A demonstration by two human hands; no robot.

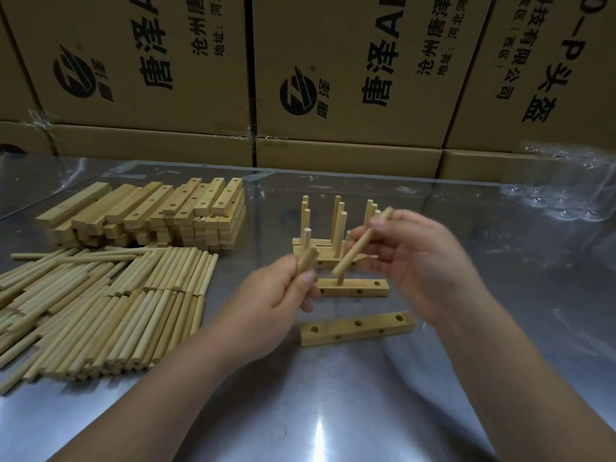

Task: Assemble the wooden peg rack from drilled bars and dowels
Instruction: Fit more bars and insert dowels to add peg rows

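Two dowels held at frame centre; right hand (423, 261) pinches tilted dowel (356, 248) between thumb and fingertips, long axis upper right to lower left, lower end just above drilled bar (366, 290); left hand (276, 288) grips second dowel (306, 260), beside bar's left end.

Ctr: drilled bar (366, 290), flat, one dowel (340, 280) seated upright. Spare bar (358, 328) flat at its 6 o'clock. Loose dowels (116, 305) piled at 9.

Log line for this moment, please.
left hand: grips left dowel | right hand: grips right dowel, tilted over middle bar | near bar: holes empty | pegged rack: behind
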